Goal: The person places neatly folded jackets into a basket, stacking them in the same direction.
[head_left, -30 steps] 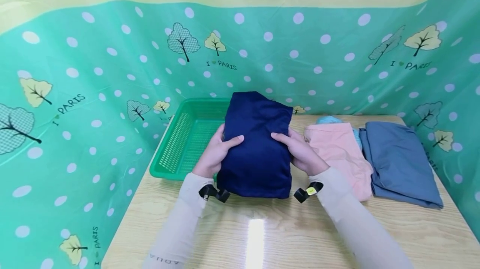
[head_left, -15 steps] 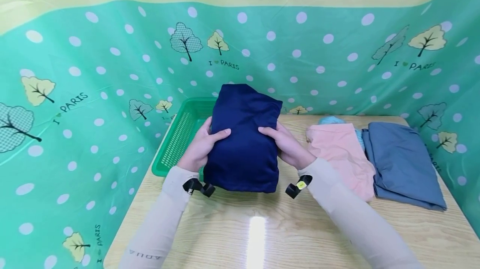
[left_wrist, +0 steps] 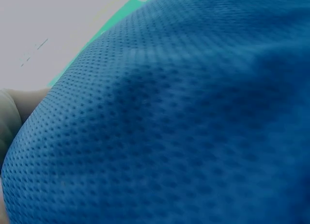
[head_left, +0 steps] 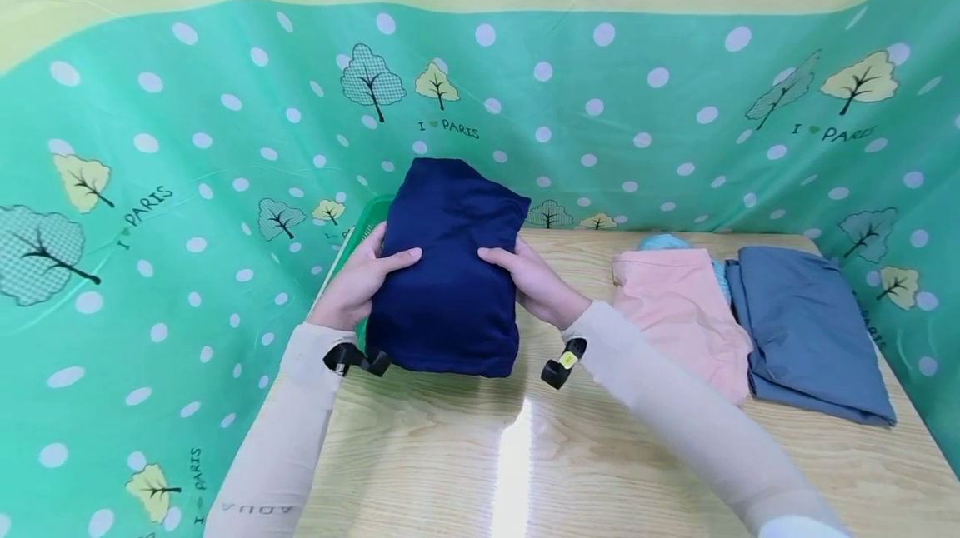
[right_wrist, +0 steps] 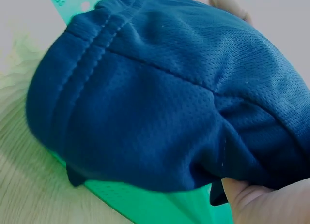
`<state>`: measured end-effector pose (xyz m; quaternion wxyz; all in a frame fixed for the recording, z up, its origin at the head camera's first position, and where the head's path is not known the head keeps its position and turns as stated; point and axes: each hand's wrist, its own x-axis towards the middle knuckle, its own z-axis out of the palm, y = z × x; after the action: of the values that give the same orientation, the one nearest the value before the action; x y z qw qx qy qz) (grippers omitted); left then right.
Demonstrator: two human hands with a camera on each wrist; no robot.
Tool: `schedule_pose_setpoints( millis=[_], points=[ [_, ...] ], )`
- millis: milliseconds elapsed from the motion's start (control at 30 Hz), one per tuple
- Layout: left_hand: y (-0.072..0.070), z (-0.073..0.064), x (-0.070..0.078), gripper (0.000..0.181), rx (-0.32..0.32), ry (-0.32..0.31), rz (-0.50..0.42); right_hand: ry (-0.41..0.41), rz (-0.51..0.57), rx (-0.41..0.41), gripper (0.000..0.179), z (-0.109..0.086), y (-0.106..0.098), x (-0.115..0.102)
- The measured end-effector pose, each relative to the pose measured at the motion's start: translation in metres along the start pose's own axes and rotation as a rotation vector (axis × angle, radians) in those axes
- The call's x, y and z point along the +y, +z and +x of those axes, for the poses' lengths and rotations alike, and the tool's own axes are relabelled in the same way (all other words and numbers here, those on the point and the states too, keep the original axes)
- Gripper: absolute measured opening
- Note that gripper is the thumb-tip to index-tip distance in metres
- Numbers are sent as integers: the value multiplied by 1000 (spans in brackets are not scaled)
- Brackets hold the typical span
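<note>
A folded navy garment [head_left: 450,305] of mesh fabric is held up between both hands in the head view, tilted with its top edge toward the back. My left hand [head_left: 365,278] grips its left edge, thumb on the front face and fingers behind it. On the opposite edge my right hand [head_left: 538,281] pinches it the same way. Dimpled blue cloth [left_wrist: 160,122] fills most of the left wrist view. The right wrist view shows a double-stitched hem [right_wrist: 82,64] and green plastic under the cloth. Behind the garment, the green basket [head_left: 377,209] is mostly hidden.
On the right of the wooden table [head_left: 420,455] lie a folded pink garment [head_left: 675,305] and a folded grey-blue one [head_left: 810,330]. A light blue cloth [head_left: 663,242] peeks out behind the pink. A green dotted curtain [head_left: 570,122] encloses the back and sides.
Both hands have carried the navy garment left and slightly up, so it now covers most of the basket. The grip stays the same, and the other clothes have not moved.
</note>
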<state>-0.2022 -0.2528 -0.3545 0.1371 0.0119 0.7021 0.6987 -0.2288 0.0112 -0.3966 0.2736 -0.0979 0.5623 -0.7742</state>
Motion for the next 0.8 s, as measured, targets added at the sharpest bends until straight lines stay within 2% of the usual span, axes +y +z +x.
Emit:
schedule_pose_setpoints(
  millis=[300, 533, 667, 800],
  points=[
    [-33, -4, -4, 72, -11, -46, 75, 23, -36, -38, 66, 14, 18, 13],
    [-53, -3, -10, 73, -39, -73, 24, 43, -5, -69, 63, 25, 30, 17],
    [-63, 2, -13, 74, -59, -89, -6, 61, 20, -53, 59, 35, 34, 19],
    [-69, 5, -14, 76, -51, -123, -12, 82, 30, -41, 60, 42, 36, 22]
  ],
)
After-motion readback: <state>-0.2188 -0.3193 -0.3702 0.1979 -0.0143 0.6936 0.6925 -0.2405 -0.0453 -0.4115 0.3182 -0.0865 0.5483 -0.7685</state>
